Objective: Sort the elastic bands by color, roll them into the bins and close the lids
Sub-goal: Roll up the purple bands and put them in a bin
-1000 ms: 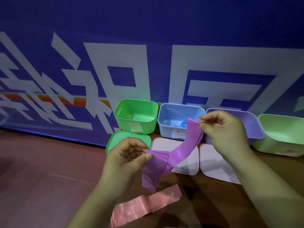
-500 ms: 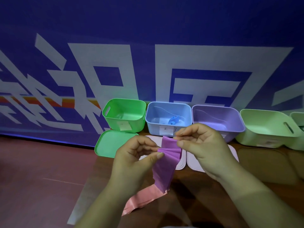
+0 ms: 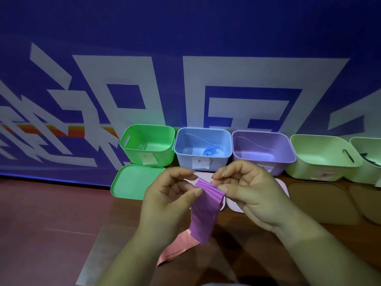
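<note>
Start of the roll: purple band held above the table, in front of the row of bins. Pinched at its gathered upper end between thumb and fingers of the left hand and likewise of the right hand. Loose tail hanging down, lower end over the pink band lying flat on the table. Not yet in any bin.

Step in hand, by judgement: forming the first turn.
- Smooth out the pleats at the top edge first, to keep the full width.
- Turn the end over on itself with both thumbs, keeping the coil tight and its edges square.
- Feed the tail up a little at a time rather than pulling, given the likely stretch and spring-back of thin elastic sheet.
- Keep a pinch on the finished roll until inside the purple bin, between the blue bin and a pale green bin. Compare the rolled blue band already in the blue bin.
- Leave the green lid, before the green bin, and the pale lids under the hands until after sorting.

Writing: paper label on the blue bin's front, with a dark mark too small to read. Second label on the green bin, faint. Large white characters on the blue backdrop, cropped and not read with certainty. No brand visible.
</note>
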Motion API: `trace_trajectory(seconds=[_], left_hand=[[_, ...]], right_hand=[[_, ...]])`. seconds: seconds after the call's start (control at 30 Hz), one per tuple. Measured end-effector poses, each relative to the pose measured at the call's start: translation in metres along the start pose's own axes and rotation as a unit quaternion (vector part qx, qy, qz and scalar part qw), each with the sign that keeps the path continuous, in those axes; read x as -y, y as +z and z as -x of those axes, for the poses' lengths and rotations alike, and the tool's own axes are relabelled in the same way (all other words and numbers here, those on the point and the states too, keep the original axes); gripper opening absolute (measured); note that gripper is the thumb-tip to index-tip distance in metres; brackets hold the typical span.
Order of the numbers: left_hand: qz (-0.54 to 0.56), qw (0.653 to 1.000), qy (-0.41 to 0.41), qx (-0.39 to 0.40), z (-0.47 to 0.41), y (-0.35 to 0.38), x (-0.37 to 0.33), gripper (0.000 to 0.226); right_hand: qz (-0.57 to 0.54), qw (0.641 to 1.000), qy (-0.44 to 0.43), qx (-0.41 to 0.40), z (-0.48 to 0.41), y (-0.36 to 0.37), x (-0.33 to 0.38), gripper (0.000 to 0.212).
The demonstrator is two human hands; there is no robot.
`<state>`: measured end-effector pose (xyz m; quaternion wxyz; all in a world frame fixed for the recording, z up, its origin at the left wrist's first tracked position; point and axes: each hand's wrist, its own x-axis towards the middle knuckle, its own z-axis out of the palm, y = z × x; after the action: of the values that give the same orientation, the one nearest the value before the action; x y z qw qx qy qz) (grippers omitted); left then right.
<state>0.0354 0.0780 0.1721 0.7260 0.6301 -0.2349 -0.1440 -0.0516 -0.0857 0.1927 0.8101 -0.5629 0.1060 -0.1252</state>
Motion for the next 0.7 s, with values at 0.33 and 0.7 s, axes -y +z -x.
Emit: trace_trajectory(seconds=[0.33, 0.7], left_hand=[[-0.013, 1.0, -0.013, 0.019, -0.001, -0.001, 0.003, 0.032], [-0.026, 0.999, -0.024, -0.008, -0.008, 0.008, -0.001, 0.02]], right_hand=[[0.082, 0.997, 0.004, 0.0, 0.002, -0.006, 0.001, 0.026], [0.296, 0.954, -0.039, 0.005, 0.005, -0.004, 0.01, 0.035]])
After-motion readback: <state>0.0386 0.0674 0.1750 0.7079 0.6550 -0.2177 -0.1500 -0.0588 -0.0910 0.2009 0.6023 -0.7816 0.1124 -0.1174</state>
